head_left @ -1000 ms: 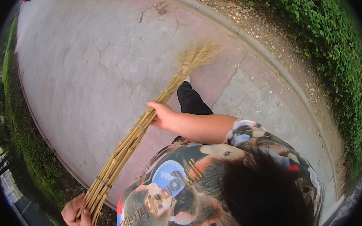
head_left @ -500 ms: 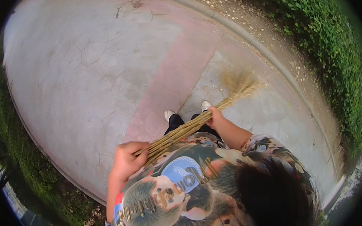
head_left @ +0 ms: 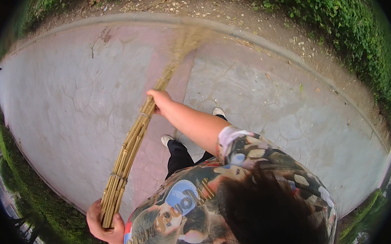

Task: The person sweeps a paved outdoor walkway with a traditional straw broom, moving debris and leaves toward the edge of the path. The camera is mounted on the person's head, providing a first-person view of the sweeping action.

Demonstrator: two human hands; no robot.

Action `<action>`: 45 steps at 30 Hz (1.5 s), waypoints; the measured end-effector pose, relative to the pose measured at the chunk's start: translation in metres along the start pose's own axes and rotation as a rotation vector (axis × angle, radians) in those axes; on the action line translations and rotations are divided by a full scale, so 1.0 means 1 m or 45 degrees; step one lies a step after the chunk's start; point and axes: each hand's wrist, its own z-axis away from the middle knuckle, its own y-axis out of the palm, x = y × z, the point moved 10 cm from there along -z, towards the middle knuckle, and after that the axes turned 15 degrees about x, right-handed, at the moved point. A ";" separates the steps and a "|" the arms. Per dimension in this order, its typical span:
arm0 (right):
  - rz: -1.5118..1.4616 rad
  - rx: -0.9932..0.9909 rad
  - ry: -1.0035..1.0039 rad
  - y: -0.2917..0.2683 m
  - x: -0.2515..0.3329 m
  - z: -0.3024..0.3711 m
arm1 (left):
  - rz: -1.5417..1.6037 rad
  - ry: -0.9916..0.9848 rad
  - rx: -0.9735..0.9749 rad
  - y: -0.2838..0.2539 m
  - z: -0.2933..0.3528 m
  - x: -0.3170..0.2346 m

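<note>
A long broom [head_left: 130,143] of bundled tan stalks, bound at intervals, slants from my lower left up toward the far middle. My left hand [head_left: 105,224] is wrapped round its butt end, low at the left. Further up the handle my right hand [head_left: 159,99] grips the stalks, that arm stretched out across my front. The bristle head [head_left: 188,41] is smeared by motion over the pink paving by the far curb; whether it touches the ground I cannot tell.
I stand on grey and pink patterned paving [head_left: 234,91]. A curved curb [head_left: 263,48] borders it, with a strip of soil and dry leaves [head_left: 223,5] beyond. Green hedges [head_left: 334,24] rise at the right, and another hedge [head_left: 30,176] lines the left. My shoes [head_left: 167,139] are below me.
The broom's bristle end has swung from the right to the far middle, away from me. My right hand moved forward and left with it; my left hand dropped lower and further left.
</note>
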 end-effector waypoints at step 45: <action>0.218 -0.024 0.620 -0.357 -0.319 0.476 | 0.221 -0.522 0.187 0.106 0.423 -0.268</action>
